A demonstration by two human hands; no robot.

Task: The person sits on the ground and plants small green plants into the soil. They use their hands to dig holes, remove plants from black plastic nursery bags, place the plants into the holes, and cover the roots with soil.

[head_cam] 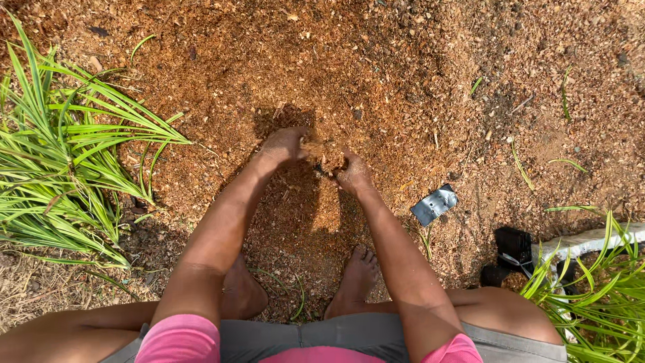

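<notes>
I look down at my two bare arms reaching to reddish-brown loose soil (pixel 376 81). My left hand (pixel 283 144) and my right hand (pixel 352 173) are close together, fingers curled around a clump of soil (pixel 318 153) held between them just above the ground. Crumbs of soil stick to both hands. My bare feet (pixel 356 279) stand on the soil below the hands, in my own shadow. What lies under the clump is hidden by the fingers.
A tuft of long green grass-like leaves (pixel 60 148) stands at the left. Another leafy plant (pixel 598 289) grows at the lower right beside a pale curved edging (pixel 591 240). A small black plastic bag (pixel 512 250) and a flat grey piece (pixel 434 204) lie right of my arms.
</notes>
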